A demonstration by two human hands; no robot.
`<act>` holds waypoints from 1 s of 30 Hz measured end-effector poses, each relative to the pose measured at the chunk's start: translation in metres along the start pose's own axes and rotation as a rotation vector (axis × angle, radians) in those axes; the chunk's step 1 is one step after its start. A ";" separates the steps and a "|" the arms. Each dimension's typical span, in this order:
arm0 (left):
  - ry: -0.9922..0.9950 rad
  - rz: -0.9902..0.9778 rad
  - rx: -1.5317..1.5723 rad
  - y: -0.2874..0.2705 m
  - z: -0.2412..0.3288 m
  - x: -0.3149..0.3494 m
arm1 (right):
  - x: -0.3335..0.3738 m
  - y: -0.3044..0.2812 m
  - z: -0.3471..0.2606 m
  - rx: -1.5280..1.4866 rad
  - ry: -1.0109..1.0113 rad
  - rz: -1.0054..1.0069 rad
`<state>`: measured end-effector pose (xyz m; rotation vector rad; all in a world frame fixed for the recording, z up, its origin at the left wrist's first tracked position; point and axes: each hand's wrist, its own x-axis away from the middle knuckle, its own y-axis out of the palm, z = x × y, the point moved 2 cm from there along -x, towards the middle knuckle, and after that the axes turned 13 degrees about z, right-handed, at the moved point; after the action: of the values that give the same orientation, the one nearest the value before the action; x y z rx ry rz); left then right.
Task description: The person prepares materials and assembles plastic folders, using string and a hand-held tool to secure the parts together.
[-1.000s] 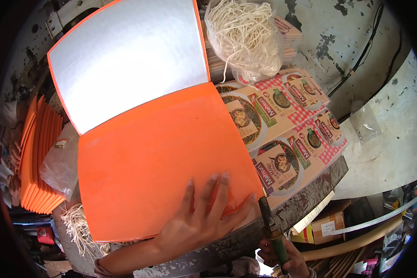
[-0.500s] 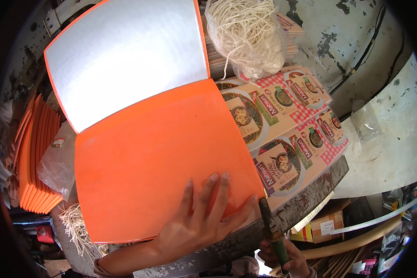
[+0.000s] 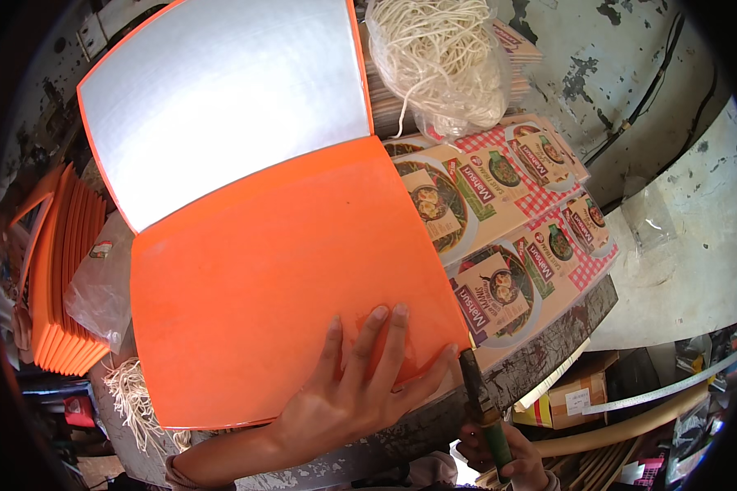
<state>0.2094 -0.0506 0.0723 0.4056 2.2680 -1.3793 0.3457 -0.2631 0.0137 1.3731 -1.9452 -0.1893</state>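
A large orange sheet-like piece [image 3: 254, 303] lies on the worktable, with a pale, brightly lit panel [image 3: 229, 98] edged in orange behind it. My left hand [image 3: 356, 380] rests flat on its near right part, fingers spread. In my right hand [image 3: 508, 458], at the near edge, is a dark metal tool with a green handle [image 3: 493, 438]. The fingers are wrapped round that handle. Its dark end touches or nearly touches the near right corner of the orange piece. Whether it is pliers or scissors I cannot tell.
Printed cardboard sheets [image 3: 499, 286] are stacked to the right. Behind them sits a clear bag of cream cords [image 3: 442, 65]. At the left stand several orange folded pieces [image 3: 65, 278], beside another person's hand [image 3: 21, 327]. More cords [image 3: 135, 401] hang at the table's near left edge.
At the far left, an orange piece now sticks out from the upright stack, and the other person's hands there have shifted. My hands look almost still.
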 end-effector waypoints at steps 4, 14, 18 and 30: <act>0.009 0.011 0.007 0.002 0.000 -0.001 | 0.001 0.001 -0.003 -0.016 -0.007 -0.009; 0.011 0.000 -0.002 0.000 0.000 -0.003 | 0.004 0.002 -0.001 -0.044 -0.044 0.064; -0.007 -0.021 -0.008 -0.003 0.000 -0.001 | 0.000 -0.003 0.005 -0.042 -0.035 0.005; 0.017 -0.013 -0.048 0.000 0.001 0.001 | -0.005 -0.006 0.005 -0.024 -0.041 -0.049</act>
<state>0.2089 -0.0517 0.0712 0.3887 2.3166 -1.3305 0.3475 -0.2629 0.0048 1.4127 -1.9377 -0.2651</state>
